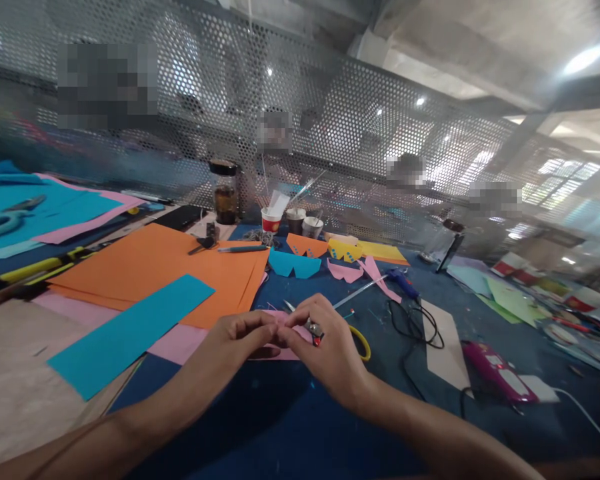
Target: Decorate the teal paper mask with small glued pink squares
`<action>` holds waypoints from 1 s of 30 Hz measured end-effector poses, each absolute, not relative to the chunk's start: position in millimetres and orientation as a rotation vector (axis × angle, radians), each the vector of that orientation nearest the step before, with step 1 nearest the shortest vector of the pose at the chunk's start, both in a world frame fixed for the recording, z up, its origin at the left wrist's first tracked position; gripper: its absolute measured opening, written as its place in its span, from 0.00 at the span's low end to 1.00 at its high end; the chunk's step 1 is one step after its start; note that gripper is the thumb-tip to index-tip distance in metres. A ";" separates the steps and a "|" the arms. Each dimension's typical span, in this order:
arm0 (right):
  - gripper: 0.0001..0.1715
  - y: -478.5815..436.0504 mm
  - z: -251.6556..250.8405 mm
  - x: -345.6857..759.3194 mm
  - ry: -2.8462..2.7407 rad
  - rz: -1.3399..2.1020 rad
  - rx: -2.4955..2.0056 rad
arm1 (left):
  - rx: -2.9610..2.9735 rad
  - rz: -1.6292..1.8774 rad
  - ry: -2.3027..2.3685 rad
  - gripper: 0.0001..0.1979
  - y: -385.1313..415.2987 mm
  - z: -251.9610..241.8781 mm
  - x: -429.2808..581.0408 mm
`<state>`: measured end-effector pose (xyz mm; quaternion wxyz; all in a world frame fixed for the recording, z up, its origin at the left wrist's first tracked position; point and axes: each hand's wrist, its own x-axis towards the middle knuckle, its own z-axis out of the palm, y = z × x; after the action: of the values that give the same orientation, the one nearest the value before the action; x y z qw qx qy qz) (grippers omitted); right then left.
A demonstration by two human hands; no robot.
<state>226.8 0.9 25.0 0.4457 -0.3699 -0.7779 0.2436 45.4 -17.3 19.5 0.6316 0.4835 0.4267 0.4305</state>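
Note:
My left hand (237,347) and my right hand (330,353) meet at the middle of the table, fingertips and thumbs pinched together. Whatever is between them is too small or too hidden to make out. Just under the fingers lies pink paper (280,357), partly covered by the hands. Scissors with a yellow handle (363,343) rest beneath my right hand, their pointed tip showing past its knuckles. Beyond the hands are folded paper cut-outs: a blue one (295,265), a pink one (344,271), an orange one (306,245) and a yellow one (344,251).
Orange sheets (150,267) and a blue paper strip (130,337) lie on the left. Paper cups (271,220) and a dark-lidded jar (224,193) stand by the perforated metal screen (330,127). On the right are a blue glue gun (403,283), its cord, and a magenta device (500,373).

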 end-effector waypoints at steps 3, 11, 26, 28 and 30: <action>0.07 1.4 24.3 227.3 -1.932 0.601 -0.921 | 1.097 0.994 0.989 0.10 -17.2 19.8 44.9; 0.08 3.8 25.1 228.4 -1.930 0.603 -0.934 | 1.073 0.994 1.027 0.08 -18.9 27.7 49.2; 0.09 4.8 25.4 228.8 -1.941 0.709 -0.939 | 1.122 0.927 0.983 0.13 -20.5 33.3 47.1; 0.09 5.0 24.8 229.1 -1.944 0.715 -0.924 | 1.120 0.913 0.974 0.14 -19.6 31.8 46.0; 0.09 4.7 24.9 229.4 -1.950 0.722 -0.917 | 1.119 0.893 0.969 0.15 -19.0 31.2 45.2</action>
<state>229.4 4.7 24.9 0.4211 -0.3659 -0.7783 0.2880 45.2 -19.0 31.2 0.6491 0.4924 0.4265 0.3927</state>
